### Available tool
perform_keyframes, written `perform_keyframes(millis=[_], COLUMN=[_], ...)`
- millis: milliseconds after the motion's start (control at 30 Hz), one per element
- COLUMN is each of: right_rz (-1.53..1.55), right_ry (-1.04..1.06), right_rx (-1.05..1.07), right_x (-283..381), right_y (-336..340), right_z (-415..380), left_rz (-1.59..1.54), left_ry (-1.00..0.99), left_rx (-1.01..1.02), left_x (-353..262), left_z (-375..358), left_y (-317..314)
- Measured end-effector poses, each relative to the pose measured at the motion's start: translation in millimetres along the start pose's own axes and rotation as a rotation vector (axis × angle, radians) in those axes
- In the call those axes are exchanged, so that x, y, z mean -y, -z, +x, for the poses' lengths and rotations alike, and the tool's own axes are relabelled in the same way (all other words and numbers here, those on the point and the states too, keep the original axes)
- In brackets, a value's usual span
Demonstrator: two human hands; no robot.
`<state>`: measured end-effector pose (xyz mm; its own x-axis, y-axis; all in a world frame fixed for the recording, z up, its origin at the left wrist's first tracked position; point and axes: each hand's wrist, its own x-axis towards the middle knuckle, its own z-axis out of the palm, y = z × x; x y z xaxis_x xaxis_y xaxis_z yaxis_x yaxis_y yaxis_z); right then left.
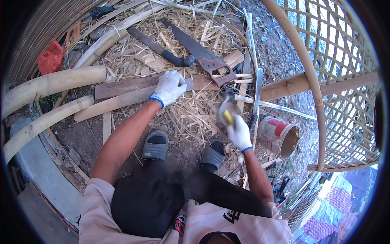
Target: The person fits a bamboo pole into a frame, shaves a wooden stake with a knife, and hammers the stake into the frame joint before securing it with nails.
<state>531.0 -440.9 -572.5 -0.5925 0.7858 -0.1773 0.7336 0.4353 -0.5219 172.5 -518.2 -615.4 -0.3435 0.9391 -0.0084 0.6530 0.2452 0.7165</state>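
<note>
My left hand [168, 87], in a white glove with a blue cuff, is closed over the end of a split bamboo piece [118, 106] beside a wooden block [134, 88]. A small pale, shiny flat piece [189, 84] shows just past its fingers on the block. My right hand [239, 133], gloved the same way, grips a yellow-handled tool [228, 117] with a curved grey part, smeared by motion; I cannot tell its kind. The tool is right of the block, over the shavings. Ahead lie a handsaw [195, 49] and a long knife [160, 49] with a black-wrapped handle.
Thick bamboo poles [57, 87] lie at left, near a red plastic bag [50, 58]. A stained bucket [280, 136] lies tipped at right, below a large woven bamboo frame [315, 81]. A long blade [258, 91] stands near the bucket. Shavings [183, 110] litter the ground around my sandals [155, 145].
</note>
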Motion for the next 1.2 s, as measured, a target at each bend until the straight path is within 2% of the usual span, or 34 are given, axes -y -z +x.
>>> perform_keyframes(millis=[67, 133, 200, 267, 367, 467, 500, 633, 667, 733, 767, 833, 933, 967, 1067, 1133, 1167, 1200], right_rz=[0.148, 0.321, 0.332, 0.425, 0.228, -0.033, -0.046, 0.215, 0.231, 0.380, 0.236, 0.122, 0.123, 0.200, 0.315, 0.107, 0.077, 0.088], right_ry=[0.077, 0.126, 0.147, 0.008, 0.362, 0.206, 0.211, 0.274, 0.280, 0.185, 0.301, 0.086, 0.223, 0.128, 0.209, 0.472, 0.171, 0.175], right_rx=[-0.012, -0.041, -0.107, -0.052, -0.213, 0.008, -0.034, -0.257, -0.345, -0.374, -0.307, -0.005, -0.130, -0.141, -0.368, -0.302, -0.046, -0.071], right_x=[4, 38, 71, 103, 94, 89, 94, 121, 120, 108, 91, 93, 102, 116, 113, 92, 84, 86], right_y=[9, 28, 33, 33, -18, -43, -38, -10, -14, -37, -53, -49, -28, -18, -34, -53, -60, -54], right_z=[6, 13, 27, 42, 60, 57, 58, 56, 54, 47, 49, 51, 57, 53, 46, 56, 48, 47], left_rz=[0.066, 0.140, 0.229, 0.248, 0.261, 0.264, 0.268, 0.246, 0.253, 0.268, 0.257, 0.241, 0.263, 0.237, 0.241, 0.219, 0.210, 0.217], left_ry=[0.016, 0.018, 0.001, -0.002, -0.007, -0.014, -0.013, -0.001, -0.005, -0.018, -0.017, -0.014, -0.046, -0.021, -0.021, -0.024, -0.021, -0.038], left_rx=[0.016, 0.034, 0.058, 0.039, 0.025, 0.016, 0.016, 0.033, 0.038, 0.035, 0.055, 0.060, 0.026, 0.064, 0.048, 0.064, 0.060, 0.039], left_x=[-4, -9, -13, -13, -10, -13, -13, -10, -12, -12, -12, -13, -9, -7, -9, -10, -10, -8], left_z=[1, 4, 6, 6, 6, 4, 3, 4, 3, 4, 2, 6, 5, 6, 5, 4, 6, 5], left_y=[-1, -2, -2, -6, -11, -10, -10, -10, -9, -8, -8, -6, -9, -10, -8, -7, -7, -9])
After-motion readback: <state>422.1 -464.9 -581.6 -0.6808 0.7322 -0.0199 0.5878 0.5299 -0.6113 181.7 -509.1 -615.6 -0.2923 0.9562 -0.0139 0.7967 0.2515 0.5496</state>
